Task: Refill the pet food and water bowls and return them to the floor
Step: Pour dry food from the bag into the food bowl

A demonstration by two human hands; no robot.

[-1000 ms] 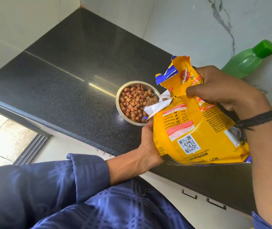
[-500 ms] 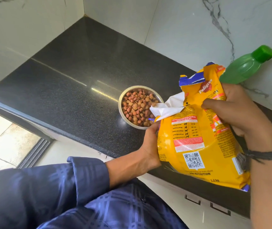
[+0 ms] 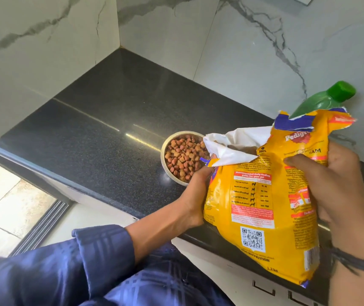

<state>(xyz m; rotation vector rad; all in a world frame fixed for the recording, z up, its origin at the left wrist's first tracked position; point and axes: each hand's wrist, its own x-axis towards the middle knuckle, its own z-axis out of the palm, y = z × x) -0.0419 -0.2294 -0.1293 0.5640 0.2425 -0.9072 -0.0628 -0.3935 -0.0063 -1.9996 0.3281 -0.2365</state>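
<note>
Head view: both hands [image 3: 193, 195] grip food bag [image 3: 256, 206] beside filled bowl [image 3: 167, 166].

A home kitchen corner — a polished black granite desk [image 3: 83, 138] meets white marble-veined wall tiles [image 3: 253, 40], with pale cabinet fronts [image 3: 231, 281] below bearing dark recessed handles. Beige floor tiles [image 3: 2, 208] lie beyond — and a steel bowl of kibble [image 3: 182, 159] sits on the desk.

The food bag [image 3: 262, 208] is yellow with blue and red; the kibble [image 3: 184, 159] brown; the bottle [image 3: 324, 100] green; the table [image 3: 101, 133] speckled black; the sleeve [image 3: 70, 268] blue plaid.
</note>
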